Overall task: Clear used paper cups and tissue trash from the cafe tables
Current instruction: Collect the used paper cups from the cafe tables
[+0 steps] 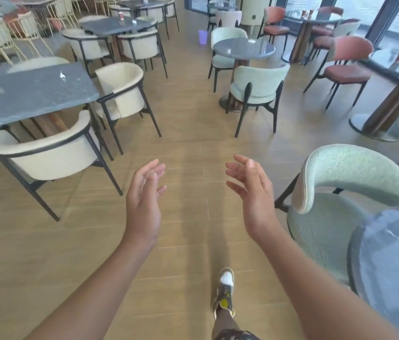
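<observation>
Both hands, left hand (144, 192) and right hand (250, 190), spread and hold nothing; small crumpled white tissue (62, 75) far ahead-left risks being overlooked.

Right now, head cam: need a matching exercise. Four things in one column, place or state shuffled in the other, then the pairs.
Things
1. white tissue
2. purple container
3. left hand
4. mint chair

Place or state
A. on the wood floor, far up the aisle
B. open, holding nothing
C. on the grey rectangular table at left
D. beside the round table at lower right

Pairs: 1-C, 2-A, 3-B, 4-D
</observation>
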